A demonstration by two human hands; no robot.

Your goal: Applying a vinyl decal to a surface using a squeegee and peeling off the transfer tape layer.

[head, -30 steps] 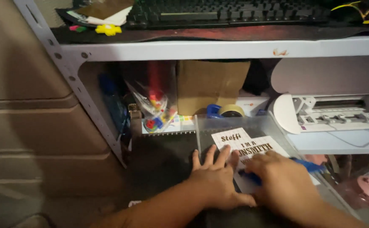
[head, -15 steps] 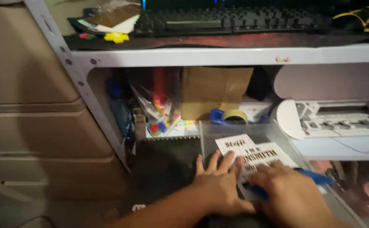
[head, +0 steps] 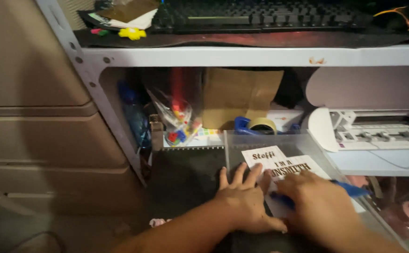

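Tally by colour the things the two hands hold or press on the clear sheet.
White: 1, the white lettered paper sheet pinned flat under the left hand.
Blue: 1, the blue flat plastic tool gripped in the right hand.
Clear: 1, the clear plastic sheet beneath the paper.
Total: 3

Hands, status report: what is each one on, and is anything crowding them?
Left hand flat on clear sheet. Right hand gripping blue tool over white lettered decal. Tape roll behind, apart.

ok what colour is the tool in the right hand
Blue; the head view shows the tool sticking out from under the right hand.
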